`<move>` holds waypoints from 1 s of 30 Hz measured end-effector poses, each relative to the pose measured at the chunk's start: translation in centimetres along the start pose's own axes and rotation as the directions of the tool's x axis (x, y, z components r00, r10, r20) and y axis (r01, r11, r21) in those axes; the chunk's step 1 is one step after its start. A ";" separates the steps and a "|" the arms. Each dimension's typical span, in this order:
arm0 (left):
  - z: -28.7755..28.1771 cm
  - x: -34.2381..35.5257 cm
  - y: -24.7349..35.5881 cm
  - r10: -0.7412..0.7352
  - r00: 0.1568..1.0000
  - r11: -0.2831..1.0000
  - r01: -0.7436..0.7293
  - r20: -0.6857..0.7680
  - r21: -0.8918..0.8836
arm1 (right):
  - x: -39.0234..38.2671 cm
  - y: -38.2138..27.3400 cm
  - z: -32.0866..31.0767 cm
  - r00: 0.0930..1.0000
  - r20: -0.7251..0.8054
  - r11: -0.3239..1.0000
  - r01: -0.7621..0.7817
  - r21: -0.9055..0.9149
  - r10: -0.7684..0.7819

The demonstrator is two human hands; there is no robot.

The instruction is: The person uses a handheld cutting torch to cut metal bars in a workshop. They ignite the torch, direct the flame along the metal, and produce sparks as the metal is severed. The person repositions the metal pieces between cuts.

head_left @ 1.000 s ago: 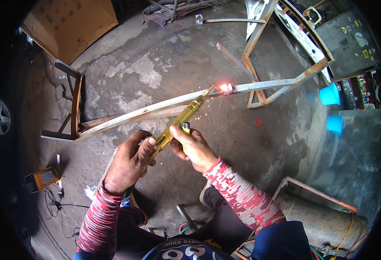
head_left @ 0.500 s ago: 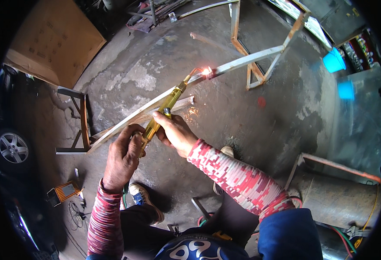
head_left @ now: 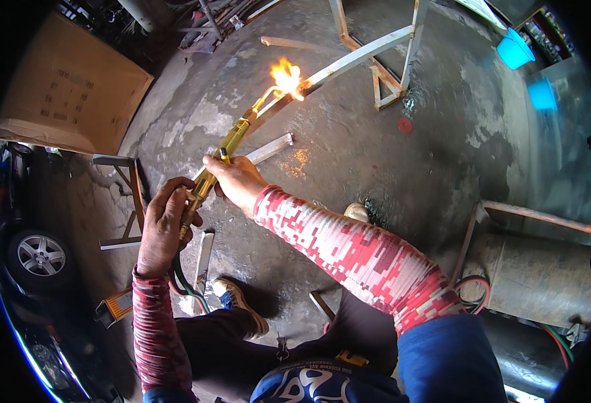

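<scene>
A brass cutting torch points up and away from me, a broad orange flame at its bent tip. My left hand is closed around the rear of its handle, where the hoses hang down. Farther forward, my right hand grips the body, thumb beside the small valve knob. The flame meets a rusty, grey steel bar, which runs toward an angle-iron frame at the upper right. Part of the bar is hidden behind the torch.
A short steel piece lies below the torch; another strip shows near my left shoe. A dark car and cardboard box stand left. At right are a metal cylinder and blue buckets.
The flame has grown from a small bright glow to a large orange blaze. Torch and both hands sit farther left in view. The bar's long stretch toward the left frame no longer shows.
</scene>
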State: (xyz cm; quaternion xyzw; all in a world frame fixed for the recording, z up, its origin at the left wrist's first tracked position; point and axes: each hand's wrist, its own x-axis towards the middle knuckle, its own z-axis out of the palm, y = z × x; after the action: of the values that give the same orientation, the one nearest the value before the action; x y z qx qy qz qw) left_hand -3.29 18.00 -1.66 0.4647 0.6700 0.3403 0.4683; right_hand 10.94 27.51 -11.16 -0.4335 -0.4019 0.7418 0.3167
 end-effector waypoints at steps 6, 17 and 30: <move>0.1 0.6 -0.9 0.002 1.000 0.998 -0.001 0.012 -0.063 | 0.9 1.0 0.1 0.997 -0.073 0.990 -0.016 -0.137 0.006; -0.7 1.0 -1.2 -0.004 0.998 0.998 0.008 0.058 -0.066 | 1.3 1.6 0.3 0.995 -0.097 0.976 -0.044 -0.212 0.024; -0.6 1.0 -1.0 -0.021 1.000 0.998 0.022 0.020 -0.054 | 0.9 1.1 0.5 0.994 -0.097 0.966 0.015 -0.259 -0.042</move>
State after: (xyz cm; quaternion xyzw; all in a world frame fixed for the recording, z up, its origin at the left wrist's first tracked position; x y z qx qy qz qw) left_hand -4.30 18.57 -2.63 0.4481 0.6609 0.3487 0.4908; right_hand 9.96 27.56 -12.35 -0.5023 -0.4843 0.6557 0.2883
